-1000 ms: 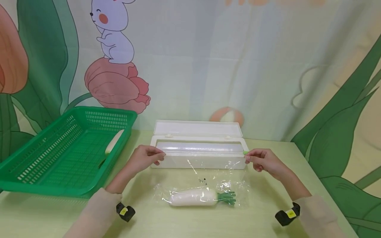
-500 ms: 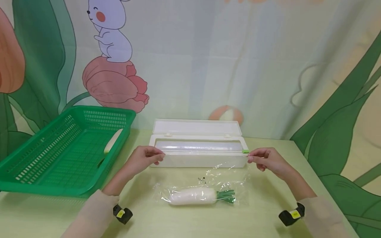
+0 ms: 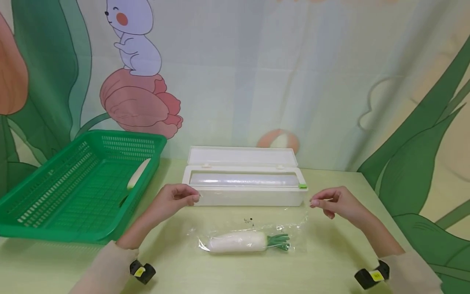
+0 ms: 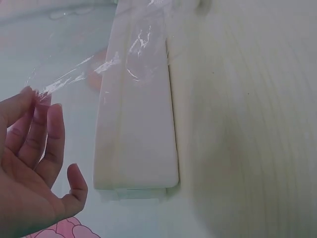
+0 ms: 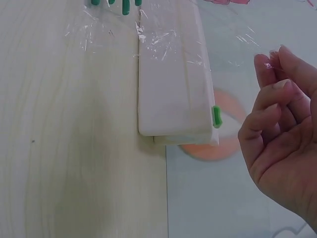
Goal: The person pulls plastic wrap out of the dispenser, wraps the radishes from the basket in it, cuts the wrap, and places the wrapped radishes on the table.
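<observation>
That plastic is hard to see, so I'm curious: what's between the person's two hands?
Clear film, pinched by the left hand and the right hand; the wrist views show this. In the head view, much of the white box also appears between them.

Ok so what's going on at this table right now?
A person's left hand and right hand each pinch clear film in front of a white box. The box's lid stands open, with a roll inside. Nearer the person, a white radish with green stalks lies on the table under the film. A green basket at left holds another long white piece.
</observation>
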A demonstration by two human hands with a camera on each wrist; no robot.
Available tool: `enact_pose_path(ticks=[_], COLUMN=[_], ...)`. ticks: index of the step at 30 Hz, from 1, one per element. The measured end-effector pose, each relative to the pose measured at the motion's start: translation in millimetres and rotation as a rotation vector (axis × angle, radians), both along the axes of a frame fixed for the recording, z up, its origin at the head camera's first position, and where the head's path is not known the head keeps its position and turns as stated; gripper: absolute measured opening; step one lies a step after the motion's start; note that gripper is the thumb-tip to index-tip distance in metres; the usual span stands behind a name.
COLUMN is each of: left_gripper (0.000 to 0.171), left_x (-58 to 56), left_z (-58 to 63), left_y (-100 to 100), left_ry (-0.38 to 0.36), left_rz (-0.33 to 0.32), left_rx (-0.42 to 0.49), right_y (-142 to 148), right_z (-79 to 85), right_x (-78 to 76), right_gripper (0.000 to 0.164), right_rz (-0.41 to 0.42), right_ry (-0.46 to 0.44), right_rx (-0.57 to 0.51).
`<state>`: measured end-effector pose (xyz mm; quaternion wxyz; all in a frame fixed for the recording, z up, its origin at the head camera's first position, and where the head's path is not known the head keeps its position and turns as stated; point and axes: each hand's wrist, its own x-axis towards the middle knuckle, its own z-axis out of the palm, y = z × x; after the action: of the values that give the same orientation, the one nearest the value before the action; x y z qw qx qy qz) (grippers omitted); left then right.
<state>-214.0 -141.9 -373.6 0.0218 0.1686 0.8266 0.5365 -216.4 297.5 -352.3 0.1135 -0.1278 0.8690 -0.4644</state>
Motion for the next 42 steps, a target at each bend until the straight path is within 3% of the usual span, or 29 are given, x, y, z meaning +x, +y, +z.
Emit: enact_pose_path(ticks=[4, 8, 12, 20, 28, 35, 42], left_gripper=[0.023, 0.021, 0.021, 0.018, 0.017, 0.008, 0.005], left_x=[8.7, 16.5, 23.1, 38.1, 45.8, 49.1, 48.8], left_z=[-0.2, -0.9, -2.6, -6.7, -17.4, -21.7, -22.5], left_y=[-4.6, -10.7, -16.1, -23.6, -25.1, -20.2, -15.2], left_ry=[-0.034, -0.052, -0.053, -0.002, 0.047, 0.02, 0.05], left_rz=[-0.061, -0.135, -0.195, -0.358, -0.517, -0.544, -0.531], left_rx=[0.011, 0.012, -0.043, -0.134, -0.176, -0.231, -0.396], right_y=[1.1, 3.5, 5.6, 9.2, 5.9, -0.4, -4.8], right_z=[0.0, -2.4, -5.8, -16.8, -37.9, -49.7, -59.5], right_x=[11.5, 24.0, 34.8, 54.6, 66.3, 71.7, 72.0], right_gripper=[0.032, 0.023, 0.01, 0.012, 0.011, 0.01, 0.009], right_rz=[0.017, 0.107, 0.209, 0.379, 0.465, 0.5, 0.488], right_ry=[-0.002, 0.054, 0.117, 0.211, 0.413, 0.464, 0.529], right_rx=[0.018, 0.017, 0.009, -0.044, 0.058, 0.159, 0.283])
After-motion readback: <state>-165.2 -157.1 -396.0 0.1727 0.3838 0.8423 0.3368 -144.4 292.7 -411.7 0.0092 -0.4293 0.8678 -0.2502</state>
